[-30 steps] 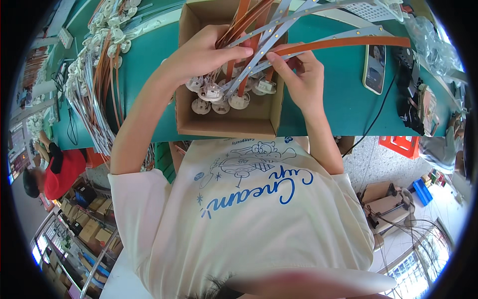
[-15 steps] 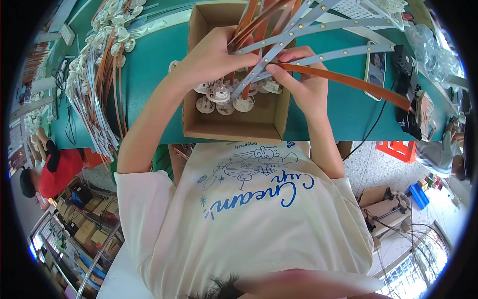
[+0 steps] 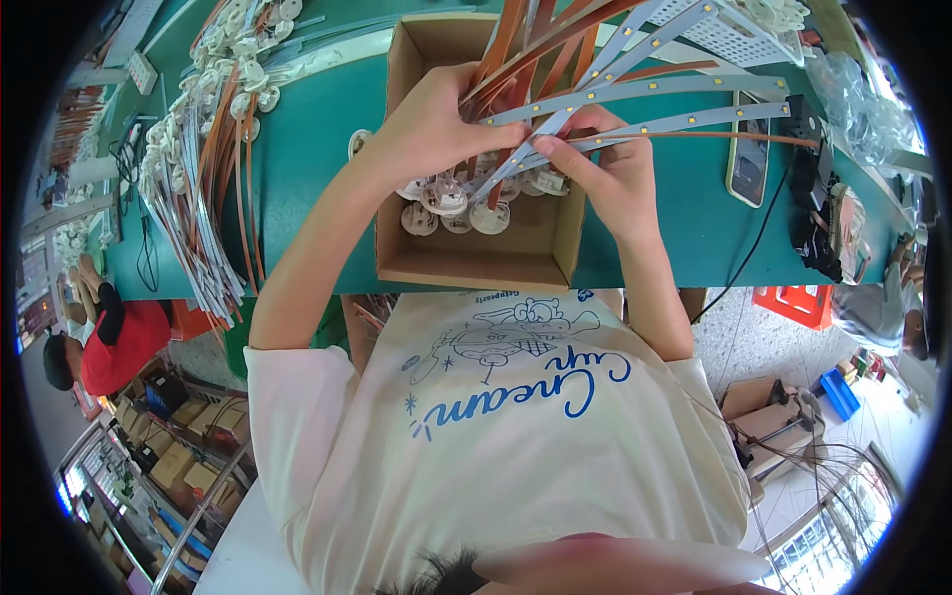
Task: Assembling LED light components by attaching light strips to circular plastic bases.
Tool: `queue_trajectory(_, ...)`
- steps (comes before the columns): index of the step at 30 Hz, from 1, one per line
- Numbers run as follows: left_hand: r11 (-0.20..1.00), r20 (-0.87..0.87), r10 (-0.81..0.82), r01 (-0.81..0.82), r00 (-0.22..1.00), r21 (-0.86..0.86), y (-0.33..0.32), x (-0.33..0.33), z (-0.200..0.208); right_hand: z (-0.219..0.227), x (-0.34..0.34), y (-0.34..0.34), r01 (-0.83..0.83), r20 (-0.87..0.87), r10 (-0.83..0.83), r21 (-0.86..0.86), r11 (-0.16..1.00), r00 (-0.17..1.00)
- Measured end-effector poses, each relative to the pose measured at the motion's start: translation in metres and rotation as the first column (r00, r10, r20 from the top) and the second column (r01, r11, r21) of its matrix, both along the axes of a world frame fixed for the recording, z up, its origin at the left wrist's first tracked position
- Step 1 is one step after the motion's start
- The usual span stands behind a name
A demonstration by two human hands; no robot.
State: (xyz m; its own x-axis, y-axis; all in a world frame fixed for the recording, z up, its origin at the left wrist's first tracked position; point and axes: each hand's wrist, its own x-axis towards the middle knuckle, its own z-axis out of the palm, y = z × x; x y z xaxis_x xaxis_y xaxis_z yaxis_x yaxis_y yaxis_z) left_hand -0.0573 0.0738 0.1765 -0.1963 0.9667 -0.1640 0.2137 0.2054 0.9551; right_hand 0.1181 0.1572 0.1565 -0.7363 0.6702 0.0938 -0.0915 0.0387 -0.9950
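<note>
You, in a cream tee, work over an open cardboard box on a green table. Your L hand, above the box's L side, grips a bunch of orange-brown strips; your R hand, by the box's R wall, pinches grey LED strips btwn thumb & fingers. Exact no. of strips in each grip: can't tell. The strips cross & fan out up & R, w/ round white fittings in the box below your hands. To your R, a phone lies nr a black cable; to your L, a big pile of strips. Far L: a person in red.
</note>
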Motion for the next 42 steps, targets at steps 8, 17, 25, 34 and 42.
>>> queue_trajectory(8, 1.0, -0.063, 0.024, -0.024, 0.998, 0.004, -0.003, -0.001, 0.0, -0.006, 0.004, 0.002, -0.012, 0.02, 0.011, 0.05, 0.999, 1.0)
queue_trajectory(17, 0.998, -0.066, 0.067, -0.065, 0.996, 0.018, -0.003, 0.001, -0.001, -0.01, 0.005, 0.006, -0.001, 0.029, 0.001, 0.001, 1.0, 1.0)
queue_trajectory(25, 0.989, 0.107, 0.08, -0.092, 0.991, 0.115, -0.004, 0.007, -0.002, -0.011, 0.007, 0.004, -0.001, 0.058, -0.002, 0.052, 0.999, 0.998)
queue_trajectory(34, 0.995, -0.047, -0.023, 0.027, 0.999, 0.1, -0.006, 0.003, -0.001, -0.001, 0.002, 0.0, 0.026, 0.03, -0.025, -0.024, 0.999, 0.999)
queue_trajectory(42, 0.997, 0.011, -0.056, 0.055, 0.998, 0.052, -0.007, -0.002, -0.003, -0.004, 0.002, 0.0, 0.053, 0.023, -0.054, 0.031, 0.998, 0.998)
